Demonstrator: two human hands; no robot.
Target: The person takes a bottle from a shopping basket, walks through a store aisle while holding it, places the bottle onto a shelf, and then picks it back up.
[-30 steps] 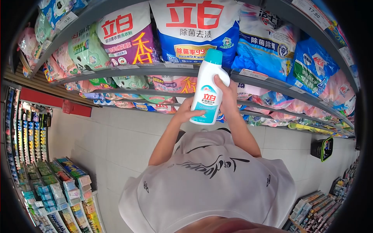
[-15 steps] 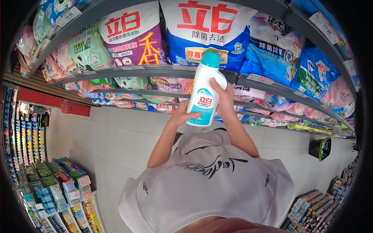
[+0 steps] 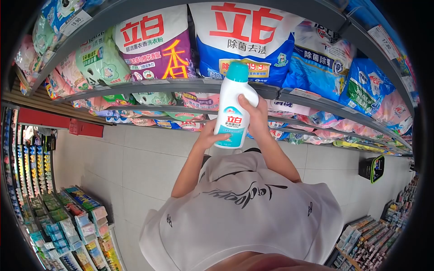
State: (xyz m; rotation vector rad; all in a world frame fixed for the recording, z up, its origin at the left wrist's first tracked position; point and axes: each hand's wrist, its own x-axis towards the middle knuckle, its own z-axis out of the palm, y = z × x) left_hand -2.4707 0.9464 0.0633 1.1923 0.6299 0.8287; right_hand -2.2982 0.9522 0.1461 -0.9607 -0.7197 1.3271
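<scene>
Main change, against the frame one second back: bottle (image 3: 233,101) sits slightly lower and further left in the frame, while the stocked bags above have slid right. Its teal cap (image 3: 237,71), over the right part of the gold band (image 3: 260,68) on the large blue-white bag (image 3: 246,34) in that frame, now overlaps the band's left-middle. Basket (image 3: 372,168), right of frame, shows only a slight displacement. Reading: mostly a small turn of view, with some bottle travel possible; handling itself looks unaltered. Grip, both sides: closed on the bottle, same hold as earlier. Left hand (image 3: 207,137) clasps the lower part, thumb across the teal base of the label; right hand (image 3: 258,119) clasps the upper side, thumb on the white shoulder. Fingers behind are hidden. Bottle, upper centre of frame, leans a little, cap uppermost and seated, printed front toward the camera. Shelf edge (image 3: 169,86) passes behind it; whether they touch, cannot tell. Purple bag (image 3: 158,56) stands left of the large one. Shirt (image 3: 244,221) fills lower centre, pale floor (image 3: 144,167) to its left.
</scene>
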